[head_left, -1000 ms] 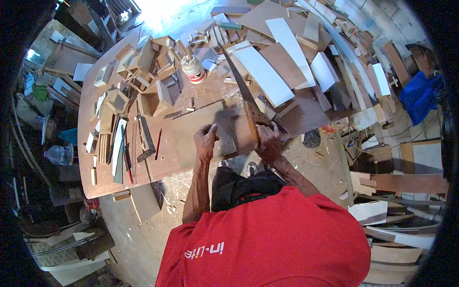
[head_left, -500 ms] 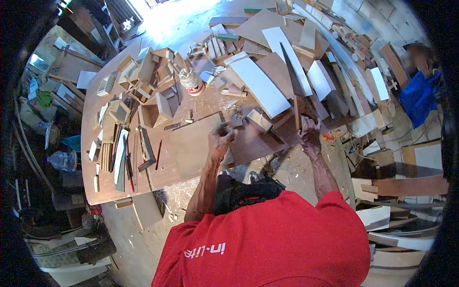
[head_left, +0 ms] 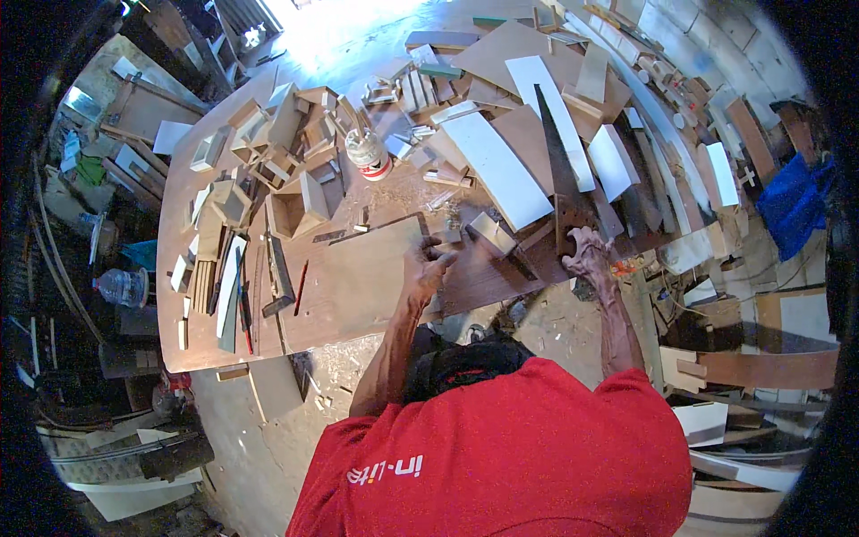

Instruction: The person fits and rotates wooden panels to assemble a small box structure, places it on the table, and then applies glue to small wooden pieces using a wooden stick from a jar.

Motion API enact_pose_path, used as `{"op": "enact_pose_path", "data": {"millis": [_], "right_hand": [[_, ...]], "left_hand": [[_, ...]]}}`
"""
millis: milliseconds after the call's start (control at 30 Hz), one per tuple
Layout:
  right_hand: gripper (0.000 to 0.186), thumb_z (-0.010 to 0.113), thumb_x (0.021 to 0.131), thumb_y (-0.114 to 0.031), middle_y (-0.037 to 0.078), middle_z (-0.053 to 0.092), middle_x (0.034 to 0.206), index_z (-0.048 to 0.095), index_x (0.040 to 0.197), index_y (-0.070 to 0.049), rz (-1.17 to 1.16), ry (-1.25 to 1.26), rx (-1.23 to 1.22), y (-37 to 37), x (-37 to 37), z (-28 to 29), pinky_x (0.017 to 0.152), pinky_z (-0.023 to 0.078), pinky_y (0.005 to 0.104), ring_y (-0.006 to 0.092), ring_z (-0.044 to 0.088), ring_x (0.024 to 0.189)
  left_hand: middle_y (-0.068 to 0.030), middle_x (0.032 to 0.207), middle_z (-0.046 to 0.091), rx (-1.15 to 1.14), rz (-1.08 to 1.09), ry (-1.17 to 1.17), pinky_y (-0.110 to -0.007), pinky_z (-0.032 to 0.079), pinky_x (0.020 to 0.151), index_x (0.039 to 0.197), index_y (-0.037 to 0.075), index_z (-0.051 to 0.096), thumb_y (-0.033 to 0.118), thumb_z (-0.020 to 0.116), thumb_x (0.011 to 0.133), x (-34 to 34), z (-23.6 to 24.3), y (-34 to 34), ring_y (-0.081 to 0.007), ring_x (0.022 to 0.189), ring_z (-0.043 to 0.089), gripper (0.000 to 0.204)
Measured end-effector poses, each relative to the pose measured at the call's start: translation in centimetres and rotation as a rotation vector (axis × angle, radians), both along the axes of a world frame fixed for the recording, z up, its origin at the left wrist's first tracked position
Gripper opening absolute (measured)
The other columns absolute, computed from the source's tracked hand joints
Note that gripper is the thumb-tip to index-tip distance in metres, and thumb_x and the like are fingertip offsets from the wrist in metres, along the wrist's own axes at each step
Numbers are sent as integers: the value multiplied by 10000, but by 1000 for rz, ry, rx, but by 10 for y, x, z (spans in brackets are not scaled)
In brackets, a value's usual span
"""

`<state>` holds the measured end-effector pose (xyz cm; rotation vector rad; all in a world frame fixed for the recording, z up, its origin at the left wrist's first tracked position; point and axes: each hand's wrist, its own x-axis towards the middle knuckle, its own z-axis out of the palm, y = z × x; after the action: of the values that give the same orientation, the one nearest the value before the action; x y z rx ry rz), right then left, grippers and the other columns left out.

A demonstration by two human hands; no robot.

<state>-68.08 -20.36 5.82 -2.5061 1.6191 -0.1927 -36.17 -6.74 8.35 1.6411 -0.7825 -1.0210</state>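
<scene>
I have my 2 hands apart, the right hand at the handle of the saw on the table's right side, its grip unclear, the left hand loosely curled by a flat board.

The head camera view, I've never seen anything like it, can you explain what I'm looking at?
There's no machine here, only a person in a red shirt, working bare-handed. A wide fisheye camera on their head looks down, so straight edges bend. On the table are a flat brown panel, white boards, small wooden boxes and a white jar. The left hand, fingers loosely curled, is at the panel's right side, seemingly holding nothing. The right hand is at the handle of a handsaw; I can't tell if it grips.
</scene>
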Motion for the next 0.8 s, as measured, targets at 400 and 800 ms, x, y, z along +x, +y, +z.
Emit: {"op": "enact_pose_path", "data": {"millis": [400,800], "right_hand": [[197,593,844,-163,145,658,913,662,1004,-70,232,-892,137,44,117,17,717,505,342,259,647,824],[127,581,869,-145,134,648,813,655,917,-53,264,-906,299,46,129,21,676,511,372,274,639,757]], "left_hand": [[-72,849,646,-102,-121,127,-277,489,665,1030,-26,622,261,651,870,-42,9,-35,-140,756,606,330],[-64,910,674,-50,-123,236,-283,479,702,1027,20,664,381,507,949,-28,29,-22,-164,831,637,401]]}}
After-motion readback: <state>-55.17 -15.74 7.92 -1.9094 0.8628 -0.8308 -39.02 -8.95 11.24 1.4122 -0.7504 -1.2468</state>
